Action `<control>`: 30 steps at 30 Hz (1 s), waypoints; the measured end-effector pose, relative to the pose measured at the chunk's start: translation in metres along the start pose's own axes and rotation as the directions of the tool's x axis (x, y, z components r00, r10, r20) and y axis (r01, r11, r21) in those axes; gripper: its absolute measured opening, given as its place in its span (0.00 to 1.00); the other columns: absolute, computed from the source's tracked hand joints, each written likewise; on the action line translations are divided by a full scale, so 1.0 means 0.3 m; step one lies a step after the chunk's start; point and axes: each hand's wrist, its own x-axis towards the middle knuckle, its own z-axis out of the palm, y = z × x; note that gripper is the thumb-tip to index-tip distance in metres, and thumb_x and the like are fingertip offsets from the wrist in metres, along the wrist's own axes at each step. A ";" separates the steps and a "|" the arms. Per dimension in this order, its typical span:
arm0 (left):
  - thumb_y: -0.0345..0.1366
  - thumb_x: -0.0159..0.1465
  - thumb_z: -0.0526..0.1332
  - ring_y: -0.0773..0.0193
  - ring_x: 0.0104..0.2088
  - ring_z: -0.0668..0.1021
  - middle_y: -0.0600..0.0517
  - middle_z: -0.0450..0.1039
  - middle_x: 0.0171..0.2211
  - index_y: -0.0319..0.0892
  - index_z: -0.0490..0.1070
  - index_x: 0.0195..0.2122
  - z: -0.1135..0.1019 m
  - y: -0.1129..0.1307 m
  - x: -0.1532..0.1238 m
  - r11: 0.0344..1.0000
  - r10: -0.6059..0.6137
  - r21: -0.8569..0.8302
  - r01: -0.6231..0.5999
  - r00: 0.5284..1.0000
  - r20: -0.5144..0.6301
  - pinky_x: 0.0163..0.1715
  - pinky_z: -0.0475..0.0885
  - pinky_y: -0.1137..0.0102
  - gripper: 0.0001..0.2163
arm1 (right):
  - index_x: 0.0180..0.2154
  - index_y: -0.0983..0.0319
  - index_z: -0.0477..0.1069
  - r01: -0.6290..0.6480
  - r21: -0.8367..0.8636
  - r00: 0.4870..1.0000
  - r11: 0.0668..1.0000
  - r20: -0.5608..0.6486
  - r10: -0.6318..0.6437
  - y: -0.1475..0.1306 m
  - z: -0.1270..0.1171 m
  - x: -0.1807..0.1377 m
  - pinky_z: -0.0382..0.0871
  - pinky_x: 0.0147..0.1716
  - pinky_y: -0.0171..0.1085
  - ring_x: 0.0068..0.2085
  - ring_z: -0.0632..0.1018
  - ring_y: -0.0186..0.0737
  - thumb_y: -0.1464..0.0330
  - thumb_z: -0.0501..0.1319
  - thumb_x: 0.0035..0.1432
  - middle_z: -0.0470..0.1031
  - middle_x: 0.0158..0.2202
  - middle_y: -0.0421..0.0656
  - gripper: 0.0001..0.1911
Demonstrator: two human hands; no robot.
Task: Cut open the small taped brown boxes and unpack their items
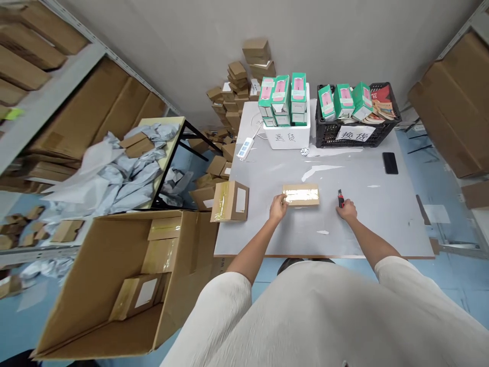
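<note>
On the grey table (367, 224) in front of me lies a small cardboard box (301, 197), its top glossy with tape. My left hand (278, 208) grips its left end between thumb and fingers. To the right, my right hand (347, 210) is closed around a red and black utility knife (341, 199), whose tip points away from me. A gap of table separates the knife from the box. Another taped cardboard box (229, 202) with a white label stands at the table's left edge.
At the back stand a white bin (287, 138) and a black crate (328, 133), both with green-and-pink boxes. A power strip (245, 148) and a phone (390, 163) lie on the table. Left of it, a large open carton (187, 275) holds several boxes.
</note>
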 end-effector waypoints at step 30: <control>0.27 0.70 0.57 0.47 0.67 0.71 0.40 0.71 0.65 0.45 0.69 0.67 -0.044 0.049 -0.095 0.826 0.403 0.364 -0.431 0.902 0.154 0.65 0.69 0.53 0.25 | 0.54 0.59 0.77 0.700 0.172 0.704 0.693 -0.007 -0.710 -0.462 -0.290 -0.266 0.74 0.47 0.41 0.48 0.82 0.49 0.59 0.58 0.71 0.84 0.50 0.47 0.17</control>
